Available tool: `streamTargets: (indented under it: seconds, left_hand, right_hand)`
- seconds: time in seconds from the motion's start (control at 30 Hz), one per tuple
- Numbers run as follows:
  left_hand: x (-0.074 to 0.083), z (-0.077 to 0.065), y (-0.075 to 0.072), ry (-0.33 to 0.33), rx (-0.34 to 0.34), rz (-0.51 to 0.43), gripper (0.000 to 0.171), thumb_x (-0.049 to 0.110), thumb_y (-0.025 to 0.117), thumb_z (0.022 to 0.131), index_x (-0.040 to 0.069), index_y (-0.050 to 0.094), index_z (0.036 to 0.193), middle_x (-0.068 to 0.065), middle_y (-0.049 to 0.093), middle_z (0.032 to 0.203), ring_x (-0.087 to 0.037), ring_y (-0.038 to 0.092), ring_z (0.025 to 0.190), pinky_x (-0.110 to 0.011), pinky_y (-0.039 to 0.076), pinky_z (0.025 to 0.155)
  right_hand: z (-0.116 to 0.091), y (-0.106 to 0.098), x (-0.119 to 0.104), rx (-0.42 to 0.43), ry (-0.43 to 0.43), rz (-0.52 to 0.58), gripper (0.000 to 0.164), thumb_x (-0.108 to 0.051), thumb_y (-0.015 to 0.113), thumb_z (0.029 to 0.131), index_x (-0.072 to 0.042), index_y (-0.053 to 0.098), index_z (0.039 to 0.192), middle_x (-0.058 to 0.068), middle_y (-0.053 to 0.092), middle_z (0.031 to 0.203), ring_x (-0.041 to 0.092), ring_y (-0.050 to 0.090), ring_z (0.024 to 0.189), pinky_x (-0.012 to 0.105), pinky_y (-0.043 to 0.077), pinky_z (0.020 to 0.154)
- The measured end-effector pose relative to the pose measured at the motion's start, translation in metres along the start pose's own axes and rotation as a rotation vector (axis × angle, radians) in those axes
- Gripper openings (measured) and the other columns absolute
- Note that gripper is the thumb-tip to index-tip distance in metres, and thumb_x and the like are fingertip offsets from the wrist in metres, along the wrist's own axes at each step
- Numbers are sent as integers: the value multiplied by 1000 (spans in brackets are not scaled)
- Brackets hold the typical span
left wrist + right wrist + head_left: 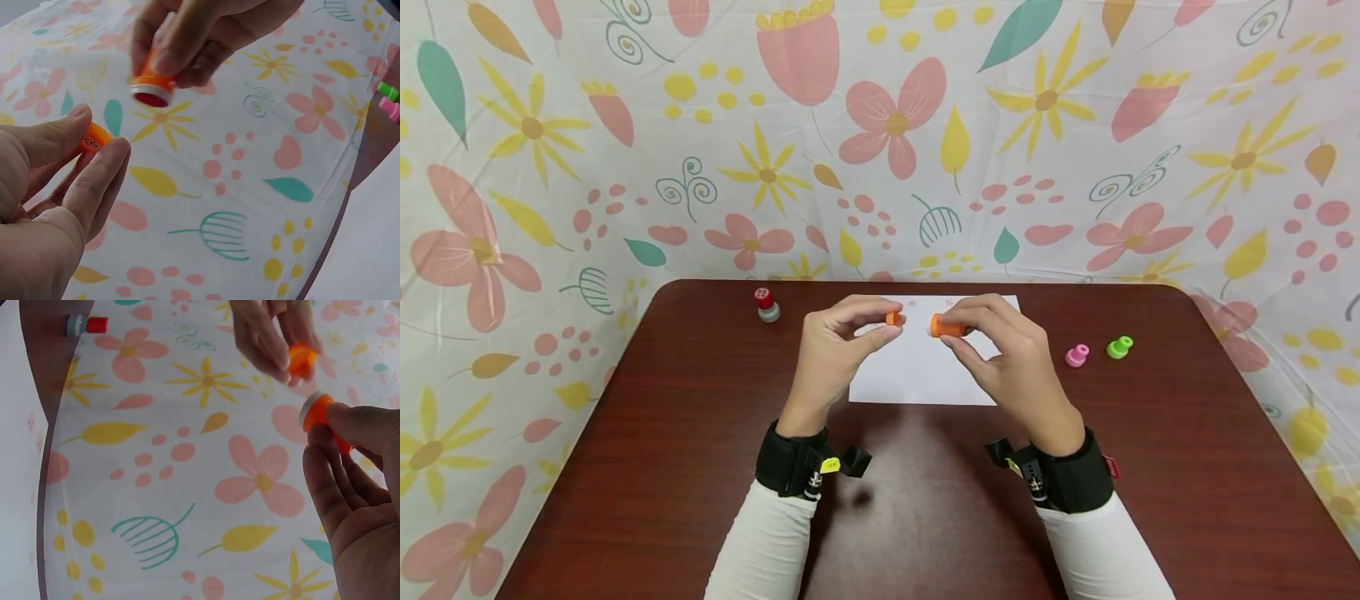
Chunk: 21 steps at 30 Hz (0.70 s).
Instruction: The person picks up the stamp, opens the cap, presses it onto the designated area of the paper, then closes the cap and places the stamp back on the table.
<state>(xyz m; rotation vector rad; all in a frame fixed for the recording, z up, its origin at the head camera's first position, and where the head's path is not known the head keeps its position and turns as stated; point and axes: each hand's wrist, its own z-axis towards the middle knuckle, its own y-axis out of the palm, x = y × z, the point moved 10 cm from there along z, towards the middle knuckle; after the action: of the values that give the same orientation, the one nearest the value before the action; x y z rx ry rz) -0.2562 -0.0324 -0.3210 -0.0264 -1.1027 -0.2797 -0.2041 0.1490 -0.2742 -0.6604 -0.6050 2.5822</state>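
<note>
My left hand [842, 354] pinches a small orange cap [892, 318] between thumb and fingers. In the left wrist view a dark pattern shows on that cap [94, 137]. My right hand [1011, 358] grips an orange stamp [950, 326] lying sideways, its white-rimmed end toward the left hand. The stamp's red face [152, 98] shows in the left wrist view. Cap and stamp are apart, held above a white sheet of paper [917, 375]. Small red prints [912, 303] mark the sheet near its far edge, partly hidden by the hands.
A red stamp with a grey base [766, 305] stands at the table's back left. To the right of the paper are a pink stamp [1077, 356] and a green stamp [1119, 347]. Behind the brown table [662, 467] hangs a flower-patterned cloth [925, 225].
</note>
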Motion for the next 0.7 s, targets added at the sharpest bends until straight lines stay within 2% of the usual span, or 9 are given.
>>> streamTargets:
  seconds: [0.07, 0.23, 0.37, 0.53, 0.7]
  left_hand:
    - [1, 0, -5, 2, 17, -6, 26, -4, 81, 85, -6, 77, 111, -10, 76, 108, -21, 75, 96, -33, 63, 86]
    - [5, 1, -14, 26, 44, 52, 26, -2, 82, 85, -4, 78, 111, -9, 76, 108, -18, 74, 94, -22, 59, 78]
    - [8, 2, -19, 41, 51, 46, 25, -5, 81, 85, -5, 77, 111, -11, 75, 108, -18, 74, 96, -24, 60, 78]
    - [9, 1, -24, 46, 66, 34, 25, -6, 80, 85, -4, 77, 110, -14, 75, 109, -20, 73, 97, -27, 62, 80]
    - [11, 2, -28, 61, 70, 22, 25, -5, 80, 86, -7, 76, 111, -14, 74, 108, -22, 74, 95, -33, 63, 83]
  right_hand:
    - [0, 1, 4, -7, 18, -15, 20, -17, 80, 91, -4, 76, 105, 6, 72, 104, 19, 68, 95, 15, 51, 83]
    - [-4, 11, 18, -53, 74, -81, 26, 0, 87, 81, -5, 75, 104, 6, 71, 104, 17, 66, 92, 13, 49, 80]
    - [-6, 25, 32, -102, 98, -140, 24, 0, 86, 82, -5, 75, 102, 6, 69, 104, 16, 66, 88, 20, 52, 74]
    - [-5, 44, 53, -150, 113, -163, 21, 1, 84, 83, -6, 74, 100, 7, 67, 102, 18, 67, 87, 33, 58, 73]
    - [-2, 63, 74, -231, 146, -162, 19, 1, 83, 85, -6, 73, 99, 7, 66, 100, 21, 68, 89, 35, 61, 76]
